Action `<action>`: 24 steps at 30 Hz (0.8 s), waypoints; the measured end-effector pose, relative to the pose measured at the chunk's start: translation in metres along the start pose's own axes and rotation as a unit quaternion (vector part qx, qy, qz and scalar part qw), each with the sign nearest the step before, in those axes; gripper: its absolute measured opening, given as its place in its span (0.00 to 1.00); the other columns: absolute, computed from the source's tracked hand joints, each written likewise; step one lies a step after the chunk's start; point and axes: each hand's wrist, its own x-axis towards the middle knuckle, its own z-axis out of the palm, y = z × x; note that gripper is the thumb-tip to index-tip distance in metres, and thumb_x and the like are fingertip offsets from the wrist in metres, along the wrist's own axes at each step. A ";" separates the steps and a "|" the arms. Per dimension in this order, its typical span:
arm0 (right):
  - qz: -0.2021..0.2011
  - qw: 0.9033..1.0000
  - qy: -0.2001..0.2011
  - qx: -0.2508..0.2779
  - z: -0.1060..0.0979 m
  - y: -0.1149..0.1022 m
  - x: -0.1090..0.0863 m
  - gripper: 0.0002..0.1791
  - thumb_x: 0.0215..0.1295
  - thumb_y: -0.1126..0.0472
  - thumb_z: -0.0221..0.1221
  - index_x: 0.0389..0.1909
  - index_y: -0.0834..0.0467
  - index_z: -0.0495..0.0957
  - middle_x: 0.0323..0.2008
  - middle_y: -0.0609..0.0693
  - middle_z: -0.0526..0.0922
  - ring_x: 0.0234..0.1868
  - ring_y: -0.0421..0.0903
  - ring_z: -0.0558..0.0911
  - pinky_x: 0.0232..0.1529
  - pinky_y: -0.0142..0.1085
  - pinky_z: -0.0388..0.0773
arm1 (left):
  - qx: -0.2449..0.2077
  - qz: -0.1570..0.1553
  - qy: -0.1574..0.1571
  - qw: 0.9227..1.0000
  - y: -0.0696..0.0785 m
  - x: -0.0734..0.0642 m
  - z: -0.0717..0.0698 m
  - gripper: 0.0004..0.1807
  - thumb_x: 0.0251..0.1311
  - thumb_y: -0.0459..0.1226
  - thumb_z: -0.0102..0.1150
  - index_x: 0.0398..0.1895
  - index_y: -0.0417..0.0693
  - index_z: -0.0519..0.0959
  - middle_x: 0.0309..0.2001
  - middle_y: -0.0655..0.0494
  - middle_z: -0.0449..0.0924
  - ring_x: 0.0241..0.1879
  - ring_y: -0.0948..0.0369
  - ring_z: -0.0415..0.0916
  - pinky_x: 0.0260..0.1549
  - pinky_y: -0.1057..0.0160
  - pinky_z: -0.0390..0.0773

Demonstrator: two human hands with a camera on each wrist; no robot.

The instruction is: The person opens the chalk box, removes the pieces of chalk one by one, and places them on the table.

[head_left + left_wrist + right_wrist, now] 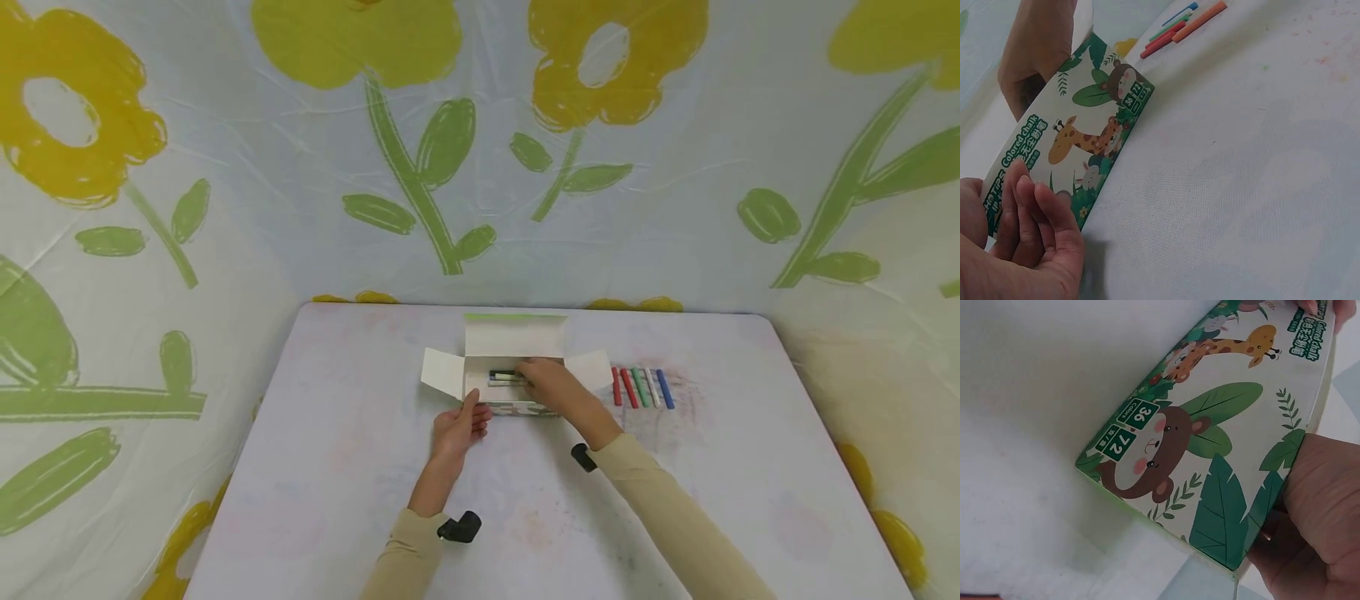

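An open chalk box (517, 409), printed with jungle animals and the words "Colored Chalk", lies on the table with its lid and side flaps folded out. Several chalk sticks (504, 377) show inside it. My left hand (455, 431) holds the box's front left corner, the thumb at the top edge and the fingers against the printed front (1079, 134). Over the right part of the box, my right hand (551, 385) reaches in at the right ends of those sticks. Its fingertips are hidden behind the box wall in the right wrist view, so its grip is unclear.
Right of the box, a row of chalk sticks (641, 388) in red, green, white and blue lies on the white table (337, 467). The right side flap (591, 369) reaches close to this row. A flower-printed cloth (495, 258) hangs behind the table.
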 end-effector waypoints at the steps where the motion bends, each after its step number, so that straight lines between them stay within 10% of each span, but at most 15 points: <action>1: 0.000 1.000 -0.008 -0.010 0.000 0.000 0.001 0.09 0.65 0.74 0.64 0.45 0.67 0.81 0.40 0.58 0.84 0.42 0.54 0.83 0.45 0.46 0.81 | 0.000 -0.001 0.001 1.000 0.000 0.000 0.000 0.26 0.70 0.50 0.64 0.39 0.30 0.84 0.26 0.55 0.84 0.25 0.66 0.77 0.28 0.70 0.79; 15: -0.029 0.994 -0.082 -0.060 0.004 0.001 0.018 0.08 0.64 0.65 0.70 0.33 0.59 0.78 0.26 0.45 0.75 0.28 0.42 0.70 0.33 0.37 0.72 | -0.004 0.003 0.002 1.000 -0.001 -0.001 0.002 0.26 0.70 0.50 0.64 0.38 0.30 0.84 0.26 0.54 0.84 0.24 0.66 0.76 0.27 0.71 0.79; 24: -0.022 0.992 -0.123 0.002 0.003 0.005 0.022 0.06 0.65 0.69 0.68 0.33 0.60 0.79 0.26 0.45 0.73 0.29 0.41 0.68 0.33 0.35 0.69 | -0.007 0.000 0.011 1.000 -0.001 -0.001 0.002 0.25 0.70 0.50 0.64 0.36 0.31 0.85 0.25 0.54 0.84 0.24 0.66 0.76 0.27 0.70 0.79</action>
